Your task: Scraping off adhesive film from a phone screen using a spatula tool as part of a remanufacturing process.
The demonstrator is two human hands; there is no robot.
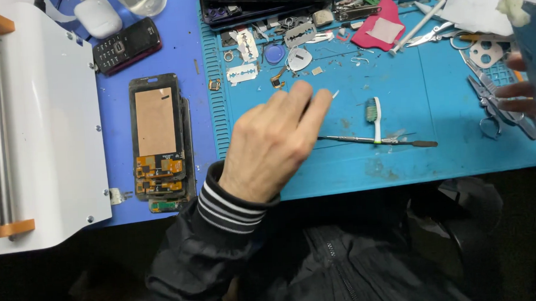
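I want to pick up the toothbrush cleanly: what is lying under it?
The toothbrush lies across a thin metal spatula tool, on the blue work mat. The crossing point is covered by its handle. The left hand hovers beside it.

Toothbrush (373,117) across spudger (376,141), on mat (434,101)

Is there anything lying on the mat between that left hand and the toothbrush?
Nothing visible blocks it. The left hand hovers over the blue mat, and the stretch of mat between its fingertips and the toothbrush looks bare. A thin metal spatula tool lies under the brush handle, below that gap.
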